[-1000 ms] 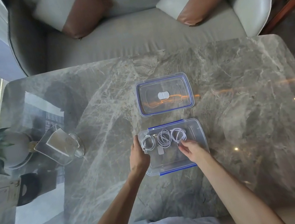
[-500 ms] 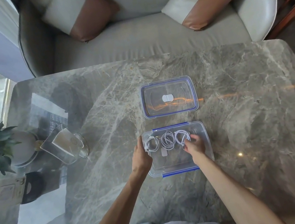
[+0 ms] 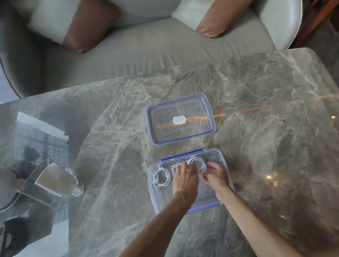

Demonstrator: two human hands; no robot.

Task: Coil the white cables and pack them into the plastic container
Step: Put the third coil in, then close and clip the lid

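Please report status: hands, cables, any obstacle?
Left hand on middle coil. Right hand at right coil, grip unclear. Left coil untouched; all in container. Lid off, nothing in the way.

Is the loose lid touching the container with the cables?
Apart. The head view shows a strip of bare marble table between the lid and the container.
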